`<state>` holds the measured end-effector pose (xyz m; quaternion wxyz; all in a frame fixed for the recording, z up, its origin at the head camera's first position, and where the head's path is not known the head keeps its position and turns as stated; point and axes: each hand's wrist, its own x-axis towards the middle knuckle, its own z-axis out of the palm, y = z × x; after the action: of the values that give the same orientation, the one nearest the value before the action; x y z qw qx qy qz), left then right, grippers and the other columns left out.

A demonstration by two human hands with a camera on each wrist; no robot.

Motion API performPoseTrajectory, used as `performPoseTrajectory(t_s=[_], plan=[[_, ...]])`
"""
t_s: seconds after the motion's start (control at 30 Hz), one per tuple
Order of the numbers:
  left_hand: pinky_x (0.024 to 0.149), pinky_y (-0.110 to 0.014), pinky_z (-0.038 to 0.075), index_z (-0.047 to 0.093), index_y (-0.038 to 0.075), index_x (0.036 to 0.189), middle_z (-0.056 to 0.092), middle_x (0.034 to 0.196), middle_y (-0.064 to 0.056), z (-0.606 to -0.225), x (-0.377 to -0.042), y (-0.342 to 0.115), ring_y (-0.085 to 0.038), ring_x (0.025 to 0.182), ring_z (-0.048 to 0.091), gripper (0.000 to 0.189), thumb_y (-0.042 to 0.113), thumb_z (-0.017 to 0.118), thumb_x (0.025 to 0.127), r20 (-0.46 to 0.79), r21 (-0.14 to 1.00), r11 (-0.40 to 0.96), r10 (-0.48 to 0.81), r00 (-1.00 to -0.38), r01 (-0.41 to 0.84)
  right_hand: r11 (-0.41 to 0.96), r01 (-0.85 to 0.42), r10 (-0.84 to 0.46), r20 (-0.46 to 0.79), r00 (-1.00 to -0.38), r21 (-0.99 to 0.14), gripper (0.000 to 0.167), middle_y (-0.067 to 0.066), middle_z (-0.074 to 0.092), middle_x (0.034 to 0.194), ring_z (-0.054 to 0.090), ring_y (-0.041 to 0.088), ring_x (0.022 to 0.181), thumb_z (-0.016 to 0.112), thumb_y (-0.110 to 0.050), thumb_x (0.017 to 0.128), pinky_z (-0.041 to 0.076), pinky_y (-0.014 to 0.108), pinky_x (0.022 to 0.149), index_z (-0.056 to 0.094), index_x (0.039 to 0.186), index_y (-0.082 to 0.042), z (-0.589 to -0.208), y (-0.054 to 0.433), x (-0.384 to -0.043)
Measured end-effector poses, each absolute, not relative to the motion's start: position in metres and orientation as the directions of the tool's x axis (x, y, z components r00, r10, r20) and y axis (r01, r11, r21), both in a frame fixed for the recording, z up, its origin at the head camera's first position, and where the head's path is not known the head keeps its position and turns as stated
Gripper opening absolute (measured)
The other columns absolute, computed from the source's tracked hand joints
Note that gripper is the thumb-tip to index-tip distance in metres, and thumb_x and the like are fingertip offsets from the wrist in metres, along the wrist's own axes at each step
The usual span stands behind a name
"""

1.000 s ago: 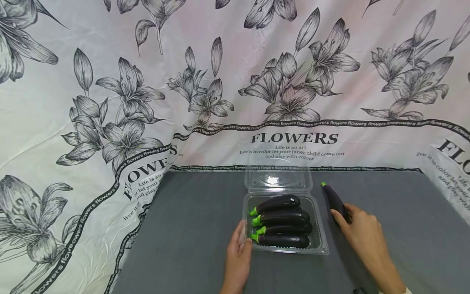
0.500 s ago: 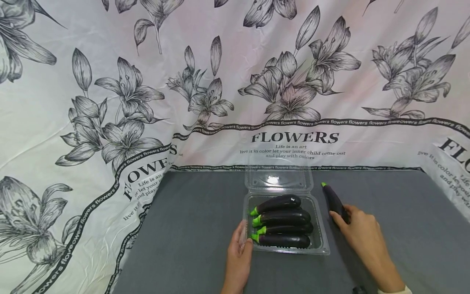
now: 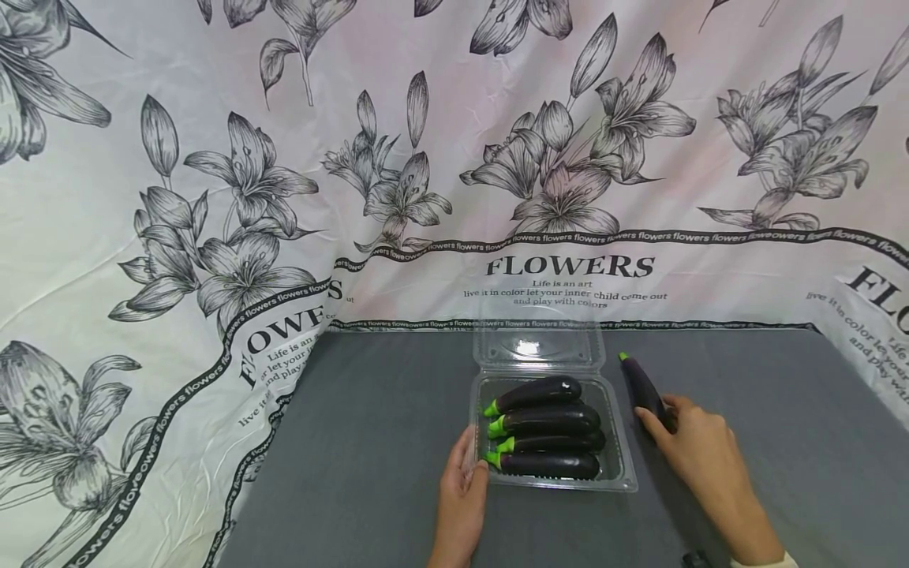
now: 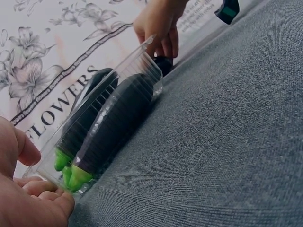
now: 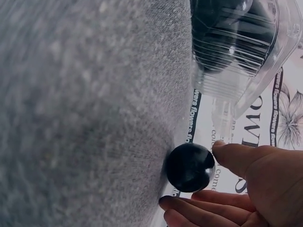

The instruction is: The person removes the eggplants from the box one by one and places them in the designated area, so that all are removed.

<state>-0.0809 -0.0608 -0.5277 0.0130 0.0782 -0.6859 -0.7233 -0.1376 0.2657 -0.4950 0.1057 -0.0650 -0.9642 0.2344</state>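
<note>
The left hand pinched a clear plastic box, the right hand a long, glossy purple-black eggplant, likely slick, best held mid-body.

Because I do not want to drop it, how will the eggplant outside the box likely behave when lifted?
The eggplant may roll: its end looks round in the right wrist view. Its shine suggests it could slip from the right grip. It is probably firm, with no wrinkles showing.
</note>
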Motion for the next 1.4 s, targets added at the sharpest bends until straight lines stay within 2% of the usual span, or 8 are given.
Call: performPoseTrajectory(t_s=[0.27,0.57,0.8,0.93,1.03,1.13,1.27,1.4], plan=[[0.06,-0.026,0.033,0.048,0.009,0.158,0.052,0.146,-0.019,-0.529,-0.082,-0.061,-0.007,0.061,0.029,0.058,0.004,0.059,0.102,-0.097,0.994,-0.053,-0.136,-0.986,-0.09,0.882,0.111,0.193,0.137,-0.972,-0.458,0.065,0.037,0.07,0.114,0.069,0.055,0.092,0.072,-0.042,0.101,0.053,0.062,0.067,0.062,0.131,0.014,-0.49,0.262,-0.136],[0.059,-0.025,0.034,0.047,0.009,0.158,0.05,0.147,-0.019,-0.529,-0.081,-0.062,-0.007,0.062,0.029,0.058,0.004,0.058,0.102,-0.112,0.993,-0.053,-0.129,-0.985,-0.106,0.892,0.035,0.146,0.214,-0.966,-0.451,0.058,0.031,0.073,0.116,0.068,0.057,0.1,0.065,-0.041,0.105,0.05,0.069,0.074,0.064,0.133,0.01,-0.478,0.257,-0.128],[0.056,-0.024,0.032,0.047,0.009,0.159,0.049,0.15,-0.02,-0.529,-0.082,-0.062,-0.006,0.057,0.025,0.058,0.004,0.058,0.102,-0.112,0.993,-0.049,-0.127,-0.986,-0.106,0.898,-0.02,0.123,0.294,-0.948,-0.44,0.049,0.031,0.073,0.115,0.069,0.055,0.08,0.066,-0.037,0.105,0.047,0.063,0.057,0.067,0.133,0.003,-0.465,0.249,-0.122],[0.056,-0.024,0.032,0.046,0.008,0.159,0.049,0.15,-0.02,-0.528,-0.082,-0.062,-0.006,0.057,0.025,0.058,0.004,0.058,0.102,-0.119,0.992,-0.053,-0.125,-0.985,-0.113,0.897,-0.07,0.103,0.361,-0.927,-0.436,0.042,0.031,0.074,0.11,0.069,0.055,0.076,0.07,-0.032,0.102,0.045,0.065,0.057,0.07,0.13,0.0,-0.457,0.242,-0.117],[0.056,-0.025,0.032,0.045,0.009,0.159,0.048,0.151,-0.02,-0.527,-0.082,-0.062,-0.006,0.057,0.025,0.058,0.005,0.057,0.102,-0.128,0.991,-0.057,-0.126,-0.984,-0.122,0.895,-0.114,0.069,0.386,-0.92,-0.432,0.04,0.033,0.074,0.105,0.069,0.05,0.072,0.073,-0.029,0.1,0.045,0.065,0.057,0.071,0.129,-0.002,-0.451,0.236,-0.114],[0.056,-0.026,0.033,0.045,0.009,0.16,0.049,0.15,-0.019,-0.527,-0.082,-0.061,-0.008,0.058,0.027,0.059,0.006,0.058,0.102,-0.134,0.99,-0.057,-0.128,-0.983,-0.127,0.893,-0.137,0.034,0.367,-0.929,-0.43,0.042,0.032,0.074,0.102,0.066,0.037,0.067,0.073,-0.03,0.101,0.046,0.057,0.055,0.07,0.132,-0.002,-0.446,0.231,-0.111],[0.057,-0.026,0.033,0.046,0.009,0.159,0.05,0.149,-0.019,-0.529,-0.082,-0.061,-0.009,0.06,0.028,0.059,0.005,0.058,0.102,-0.131,0.99,-0.061,-0.134,-0.982,-0.124,0.889,-0.123,0.003,0.274,-0.962,-0.441,0.047,0.024,0.074,0.095,0.057,0.024,0.063,0.071,-0.033,0.102,0.042,0.043,0.053,0.066,0.139,-0.004,-0.443,0.224,-0.106],[0.058,-0.024,0.033,0.047,0.01,0.159,0.051,0.147,-0.02,-0.531,-0.081,-0.062,-0.007,0.06,0.029,0.059,0.004,0.058,0.101,-0.119,0.992,-0.066,-0.138,-0.983,-0.111,0.887,-0.126,-0.032,0.214,-0.976,-0.443,0.05,0.014,0.071,0.08,0.053,0.02,0.062,0.069,-0.036,0.104,0.043,0.041,0.055,0.064,0.144,-0.006,-0.441,0.22,-0.103]])
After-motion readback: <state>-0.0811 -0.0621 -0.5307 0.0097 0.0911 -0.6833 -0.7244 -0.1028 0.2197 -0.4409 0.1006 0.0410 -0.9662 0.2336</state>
